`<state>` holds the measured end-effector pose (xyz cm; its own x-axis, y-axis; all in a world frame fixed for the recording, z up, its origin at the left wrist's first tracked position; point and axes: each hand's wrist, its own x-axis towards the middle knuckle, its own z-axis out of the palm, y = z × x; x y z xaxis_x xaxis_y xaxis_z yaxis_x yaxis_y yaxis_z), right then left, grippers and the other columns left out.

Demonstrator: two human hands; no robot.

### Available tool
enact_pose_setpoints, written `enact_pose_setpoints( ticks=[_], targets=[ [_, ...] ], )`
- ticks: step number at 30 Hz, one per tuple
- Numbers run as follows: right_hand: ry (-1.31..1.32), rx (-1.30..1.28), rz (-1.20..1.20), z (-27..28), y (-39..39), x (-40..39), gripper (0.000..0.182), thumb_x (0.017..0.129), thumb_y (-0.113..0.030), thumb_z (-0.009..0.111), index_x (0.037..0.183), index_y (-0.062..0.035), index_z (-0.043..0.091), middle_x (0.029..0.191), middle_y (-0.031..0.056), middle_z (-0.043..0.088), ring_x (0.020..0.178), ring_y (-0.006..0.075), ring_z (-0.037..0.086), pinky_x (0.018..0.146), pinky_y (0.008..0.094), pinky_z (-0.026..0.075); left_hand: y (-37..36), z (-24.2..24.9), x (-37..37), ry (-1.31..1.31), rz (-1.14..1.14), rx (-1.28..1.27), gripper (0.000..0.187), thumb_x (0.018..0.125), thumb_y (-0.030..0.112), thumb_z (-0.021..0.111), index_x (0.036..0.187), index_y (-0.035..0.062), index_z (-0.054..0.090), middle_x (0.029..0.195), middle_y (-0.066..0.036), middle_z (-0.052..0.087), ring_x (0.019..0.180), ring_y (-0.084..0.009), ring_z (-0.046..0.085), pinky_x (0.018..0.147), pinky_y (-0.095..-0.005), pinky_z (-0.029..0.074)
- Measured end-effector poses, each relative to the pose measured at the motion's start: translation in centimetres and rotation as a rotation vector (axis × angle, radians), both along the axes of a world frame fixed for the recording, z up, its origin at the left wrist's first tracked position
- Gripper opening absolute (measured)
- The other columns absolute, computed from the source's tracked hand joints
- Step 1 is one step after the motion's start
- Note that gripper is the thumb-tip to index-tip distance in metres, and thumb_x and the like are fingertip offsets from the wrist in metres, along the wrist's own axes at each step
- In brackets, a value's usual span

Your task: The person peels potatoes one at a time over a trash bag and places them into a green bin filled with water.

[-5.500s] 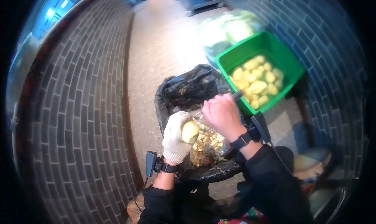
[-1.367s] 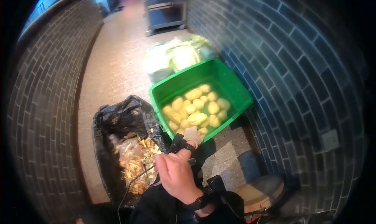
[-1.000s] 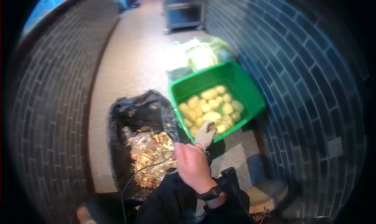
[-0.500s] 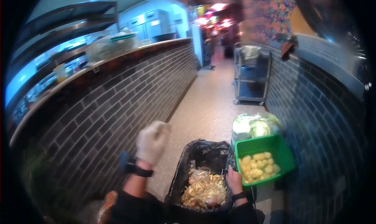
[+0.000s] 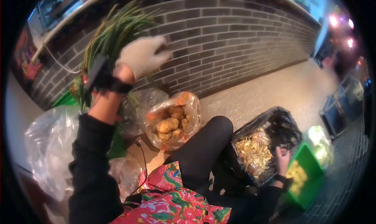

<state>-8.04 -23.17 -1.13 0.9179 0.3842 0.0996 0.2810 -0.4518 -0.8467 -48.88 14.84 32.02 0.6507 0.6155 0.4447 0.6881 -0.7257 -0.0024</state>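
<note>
My left hand (image 5: 143,56), in a white glove, is raised in front of leek-like green stalks (image 5: 113,32). Its fingers are bent forward and apart from the thumb, with nothing seen between them. Below it stands an open plastic bag (image 5: 192,110) of unpeeled potatoes (image 5: 167,126). My right hand (image 5: 282,163) is bare and closed around what looks like a small Y-shaped peeler (image 5: 285,146), over the edge of a bin lined with a black bag (image 5: 282,122). Peelings (image 5: 253,149) lie in the bin. Beside it, a green crate (image 5: 313,173) holds peeled potatoes (image 5: 297,177).
A large clear plastic bag (image 5: 53,149) stands at the left. Bagged cabbage-like greens (image 5: 319,143) sit behind the crate, with a dark trolley (image 5: 340,106) farther back. A brick wall (image 5: 219,39) runs along the far side. My bent knee (image 5: 217,132) lies between potato bag and bin.
My view has swung left and down, bringing the potato bag and green stalks into sight. My left hand has moved from near the bin to above the potato bag; my right hand stays by the bin.
</note>
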Motion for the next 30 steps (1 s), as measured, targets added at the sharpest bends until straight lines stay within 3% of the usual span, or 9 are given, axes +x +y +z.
enact_pose_setpoints(
  ticks=[6, 7, 8, 12, 13, 25, 27, 28, 30],
  targets=[
    [-0.079, -0.029, -0.068, -5.6, -2.3, 2.0, 0.026, 0.077, -0.021, 0.075, 0.086, -0.0022, 0.059, 0.079, 0.0075, 0.061, 0.071, 0.0184, 0.055, 0.069, 0.0331, 0.047, -1.3, -19.0, -2.0, 0.094, -0.034, -0.534, 0.037, 0.079, 0.033, 0.055, 0.104, 0.0078, 0.067, 0.096, -0.019, 0.069, 0.091, -0.0362, 0.066, 0.079, -0.0448, 0.053],
    [-0.057, -0.031, -0.084, -7.8, -2.8, 3.0, 0.024, 0.077, -0.021, 0.073, 0.084, -0.0021, 0.06, 0.077, 0.0093, 0.062, 0.071, 0.021, 0.056, 0.07, 0.0353, 0.047, 2.7, -28.8, -2.5, 0.181, -0.116, -0.42, 0.037, 0.078, 0.031, 0.056, 0.104, 0.0063, 0.066, 0.095, -0.021, 0.068, 0.09, -0.0361, 0.066, 0.079, -0.045, 0.052],
    [-0.046, -0.059, -0.085, -8.0, -3.3, 2.7, 0.024, 0.076, -0.021, 0.073, 0.084, -0.0024, 0.061, 0.077, 0.0102, 0.062, 0.071, 0.0216, 0.057, 0.071, 0.0356, 0.047, 1.8, -30.5, -1.1, 0.317, 0.044, -0.595, 0.035, 0.078, 0.029, 0.056, 0.103, 0.0074, 0.067, 0.094, -0.021, 0.069, 0.091, -0.0354, 0.066, 0.079, -0.045, 0.052],
    [-0.041, -0.155, -0.108, -7.0, -3.7, 0.2, 0.024, 0.075, -0.018, 0.075, 0.084, -0.0024, 0.06, 0.075, 0.0077, 0.061, 0.071, 0.0186, 0.058, 0.071, 0.035, 0.048, -1.1, -35.3, 2.6, 0.115, 0.195, -0.736, 0.039, 0.08, 0.037, 0.058, 0.108, 0.0099, 0.059, 0.103, -0.024, 0.065, 0.099, -0.04, 0.064, 0.083, -0.0476, 0.05],
    [-0.033, -0.164, -0.097, -7.0, -3.7, -0.1, 0.024, 0.075, -0.018, 0.075, 0.084, -0.0024, 0.06, 0.075, 0.0077, 0.061, 0.071, 0.0186, 0.058, 0.071, 0.035, 0.048, 0.8, -43.5, 3.6, -0.176, 0.017, -0.749, 0.042, 0.08, 0.043, 0.057, 0.106, 0.0093, 0.058, 0.103, -0.025, 0.065, 0.097, -0.0425, 0.063, 0.083, -0.0487, 0.05],
    [0.125, -0.202, -0.072, -9.7, -5.0, -1.3, 0.021, 0.081, -0.015, 0.074, 0.087, -0.0036, 0.057, 0.075, 0.0019, 0.055, 0.068, 0.0122, 0.049, 0.063, 0.0288, 0.044, -1.9, -41.7, 4.8, -0.257, 0.058, -1.055, 0.034, 0.085, 0.023, 0.05, 0.114, 0.0166, 0.065, 0.119, -0.017, 0.061, 0.11, -0.0388, 0.058, 0.094, -0.0434, 0.047],
    [-0.105, -0.272, -0.038, -11.8, -5.5, -0.3, 0.019, 0.077, -0.014, 0.073, 0.081, -0.0017, 0.06, 0.077, 0.0116, 0.064, 0.07, 0.0203, 0.058, 0.071, 0.0361, 0.049, 1.7, -50.8, 4.5, -0.327, -0.029, -0.851, 0.04, 0.086, 0.025, 0.052, 0.122, 0.0112, 0.059, 0.118, -0.023, 0.062, 0.106, -0.0418, 0.06, 0.092, -0.0447, 0.048],
    [0.031, -0.266, -0.114, -10.5, -4.7, -1.2, 0.018, 0.074, -0.014, 0.073, 0.081, -0.0009, 0.063, 0.08, 0.0147, 0.067, 0.075, 0.024, 0.063, 0.075, 0.0374, 0.05, 1.1, -44.3, 5.7, -0.144, 0.172, -1.078, 0.048, 0.086, 0.03, 0.054, 0.129, 0.0095, 0.052, 0.119, -0.026, 0.061, 0.109, -0.0415, 0.059, 0.095, -0.0433, 0.046],
    [-0.001, -0.27, -0.123, -10.6, -4.6, -1.5, 0.024, 0.073, -0.02, 0.075, 0.084, -0.001, 0.064, 0.082, 0.0163, 0.068, 0.079, 0.0289, 0.066, 0.077, 0.0386, 0.051, 3.1, -48.1, 6.1, -0.22, 0.009, -1.063, 0.083, 0.082, 0.042, 0.059, 0.146, 0.0, 0.026, 0.135, -0.031, 0.047, 0.121, -0.0425, 0.052, 0.103, -0.0412, 0.042]
  ],
)
